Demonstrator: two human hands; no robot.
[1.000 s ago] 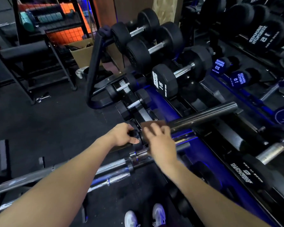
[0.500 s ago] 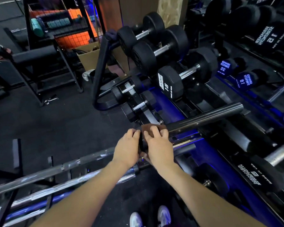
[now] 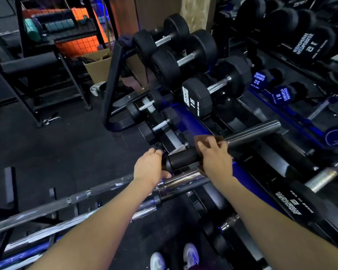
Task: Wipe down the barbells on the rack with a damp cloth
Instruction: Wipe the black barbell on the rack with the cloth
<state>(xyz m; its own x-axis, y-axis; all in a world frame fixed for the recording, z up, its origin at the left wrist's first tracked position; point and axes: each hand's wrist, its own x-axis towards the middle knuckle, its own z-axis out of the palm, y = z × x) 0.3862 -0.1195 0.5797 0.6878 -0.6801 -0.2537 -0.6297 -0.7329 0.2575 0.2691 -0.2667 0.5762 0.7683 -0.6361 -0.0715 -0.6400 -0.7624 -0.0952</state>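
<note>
Behind, black dumbbells are resting; right hand is pressing soft brown cloth around heavy, stiff steel barbell sleeve, left hand is gripping its collar.

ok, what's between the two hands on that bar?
Head view: between the left hand and the right hand holding the brown cloth lies a bare stretch of dark barbell sleeve, with its collar beside the left hand.

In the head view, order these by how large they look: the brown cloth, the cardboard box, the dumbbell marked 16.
1. dumbbell marked 16
2. cardboard box, partly hidden
3. brown cloth, mostly covered by the right hand

The box is farther away, so only apparent size counts.
</note>
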